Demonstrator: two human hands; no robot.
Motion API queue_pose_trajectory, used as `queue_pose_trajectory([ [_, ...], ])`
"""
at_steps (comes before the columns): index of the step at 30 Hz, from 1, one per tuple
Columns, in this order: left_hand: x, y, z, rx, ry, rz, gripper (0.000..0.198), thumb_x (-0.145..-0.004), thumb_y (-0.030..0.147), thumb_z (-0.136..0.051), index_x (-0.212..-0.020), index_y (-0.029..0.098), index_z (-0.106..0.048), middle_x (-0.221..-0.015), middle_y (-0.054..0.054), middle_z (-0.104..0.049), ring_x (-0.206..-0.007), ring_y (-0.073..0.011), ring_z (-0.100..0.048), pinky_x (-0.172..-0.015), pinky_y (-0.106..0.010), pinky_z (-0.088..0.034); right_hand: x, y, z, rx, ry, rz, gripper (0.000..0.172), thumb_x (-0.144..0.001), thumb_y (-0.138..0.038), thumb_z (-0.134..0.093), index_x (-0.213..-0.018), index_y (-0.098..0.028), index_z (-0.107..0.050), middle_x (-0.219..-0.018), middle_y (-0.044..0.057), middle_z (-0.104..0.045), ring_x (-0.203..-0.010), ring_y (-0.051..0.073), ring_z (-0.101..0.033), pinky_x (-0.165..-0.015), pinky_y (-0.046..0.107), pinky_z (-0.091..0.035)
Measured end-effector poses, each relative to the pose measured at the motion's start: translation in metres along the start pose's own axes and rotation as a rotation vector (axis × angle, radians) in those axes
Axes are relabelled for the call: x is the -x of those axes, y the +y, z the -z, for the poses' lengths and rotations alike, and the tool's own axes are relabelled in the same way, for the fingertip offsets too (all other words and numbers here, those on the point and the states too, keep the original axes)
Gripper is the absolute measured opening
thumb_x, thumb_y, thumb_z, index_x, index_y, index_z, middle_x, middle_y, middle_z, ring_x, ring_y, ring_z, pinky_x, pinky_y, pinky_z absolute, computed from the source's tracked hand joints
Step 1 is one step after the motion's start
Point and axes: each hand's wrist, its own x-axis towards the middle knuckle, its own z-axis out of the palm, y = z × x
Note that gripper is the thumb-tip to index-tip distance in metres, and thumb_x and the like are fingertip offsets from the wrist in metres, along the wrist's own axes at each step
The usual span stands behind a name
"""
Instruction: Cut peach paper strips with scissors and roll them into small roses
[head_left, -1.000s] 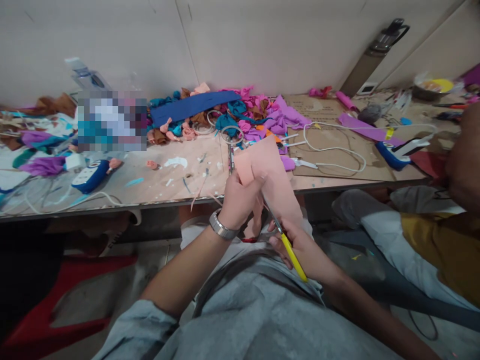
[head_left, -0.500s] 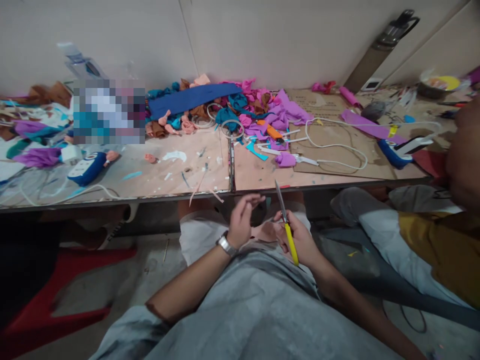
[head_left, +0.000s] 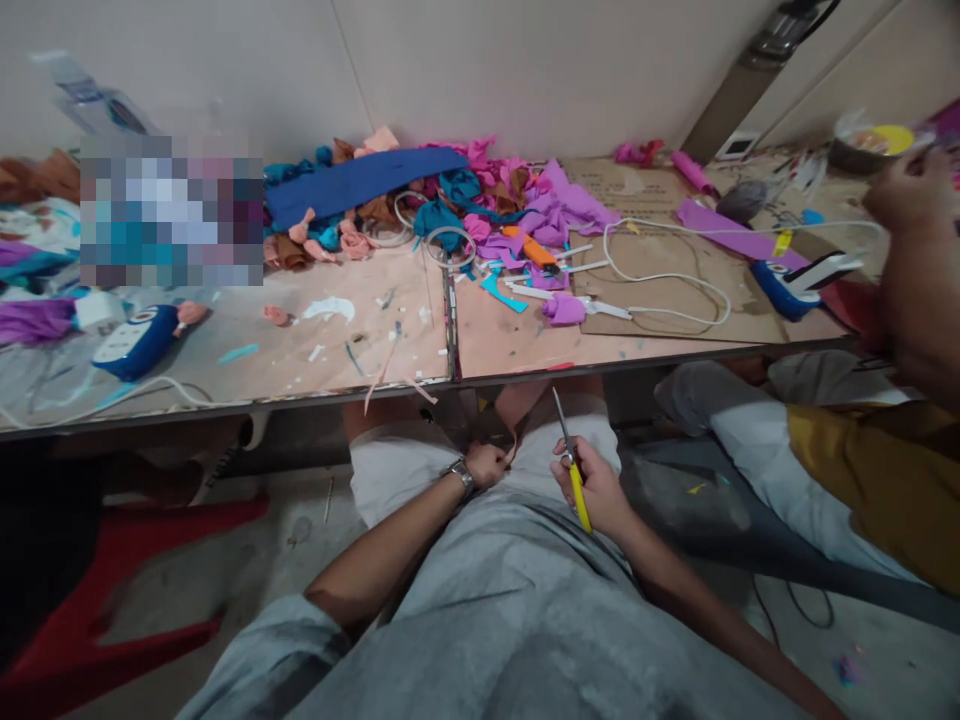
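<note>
Both my hands are low in my lap, below the table edge (head_left: 300, 395). My left hand (head_left: 487, 465), with a metal watch at the wrist, is closed in a pinch on the edge of what looks like a peach sheet (head_left: 517, 420) lying between my knees. My right hand (head_left: 600, 485) grips yellow-handled scissors (head_left: 576, 485). Their closed blades point up and slightly left, toward the table edge. The hands are a short gap apart.
The table holds a pile of coloured scraps (head_left: 465, 205), a long blue strip (head_left: 360, 185), a white cable (head_left: 675, 300) and two blue devices (head_left: 139, 340) (head_left: 780, 280). A co-worker in a yellow garment (head_left: 870, 480) sits close on my right, a hand (head_left: 900, 190) raised. A red chair (head_left: 112, 620) stands left.
The peach sheet I held up with the scissors at it has come down into my lap. My left hand opened, then closed low between my knees. The co-worker's hand rose.
</note>
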Motion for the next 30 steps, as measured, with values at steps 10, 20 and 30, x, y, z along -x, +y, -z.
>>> queue_pose_trajectory([
  [10,0.069,0.054,0.06,0.041,0.194,-0.364,0.037,-0.1,0.04,-0.042,-0.089,0.018,-0.07,-0.084,-0.006,-0.07,-0.078,-0.0177,-0.061,-0.073,-0.028,-0.04,-0.005,-0.021,-0.005,0.167,0.055,0.153,0.035,-0.082,-0.043,-0.074,-0.104,-0.023,-0.055,-0.074,-0.002,-0.062,-0.062,0.014,-0.052,-0.061,0.027,-0.044],
  [20,0.137,0.084,0.128,0.697,0.255,-0.594,0.042,-0.097,0.048,-0.054,-0.074,0.014,-0.063,-0.07,-0.001,-0.058,-0.068,-0.0126,-0.052,-0.067,-0.023,-0.04,-0.001,-0.088,-0.021,-0.359,0.224,0.298,0.041,-0.085,-0.045,-0.075,-0.097,-0.03,-0.038,-0.093,-0.002,-0.071,-0.047,0.009,-0.051,-0.046,0.024,-0.044],
  [30,0.152,0.093,0.128,1.22,0.391,-0.466,0.042,-0.082,0.048,-0.076,-0.066,0.014,-0.058,-0.065,0.003,-0.049,-0.062,-0.0083,-0.045,-0.062,-0.019,-0.04,-0.001,-0.09,-0.019,-0.472,0.125,0.26,0.05,-0.07,-0.033,-0.088,-0.098,-0.03,-0.047,-0.079,-0.009,-0.054,-0.045,0.003,-0.043,-0.039,0.016,-0.034],
])
